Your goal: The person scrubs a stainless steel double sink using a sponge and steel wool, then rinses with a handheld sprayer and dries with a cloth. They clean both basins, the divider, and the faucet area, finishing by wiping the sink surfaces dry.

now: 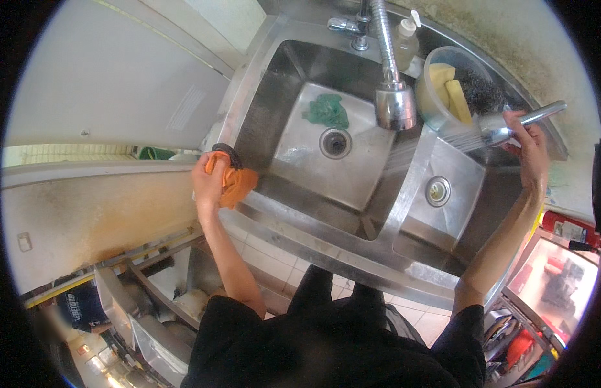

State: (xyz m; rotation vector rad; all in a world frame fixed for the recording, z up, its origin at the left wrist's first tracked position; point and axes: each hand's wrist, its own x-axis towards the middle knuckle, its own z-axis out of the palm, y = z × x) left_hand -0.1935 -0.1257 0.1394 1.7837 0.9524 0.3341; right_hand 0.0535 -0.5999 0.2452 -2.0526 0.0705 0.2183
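My left hand point(210, 186) grips an orange cloth point(240, 186) at the left rim of the sink. A dark round object point(226, 151) shows beside the cloth; I cannot tell what it is. In my right hand point(528, 145) is a chrome spray head point(497, 130), held above the smaller basin point(448, 194). Water fans out leftward from it, across the steel divider point(412, 186) and into the larger basin point(325, 184). A crumpled piece of green plastic or cloth point(327, 110) lies near that basin's drain point(335, 143).
Over the larger basin hangs a flexible chrome tap point(395, 104). A clear tub point(429, 106) with yellow sponges point(458, 99) and a dark scourer stands behind the smaller basin, beside a pump bottle point(406, 46). A person in a dark shirt point(82, 305) is at lower left, near metal containers point(160, 339).
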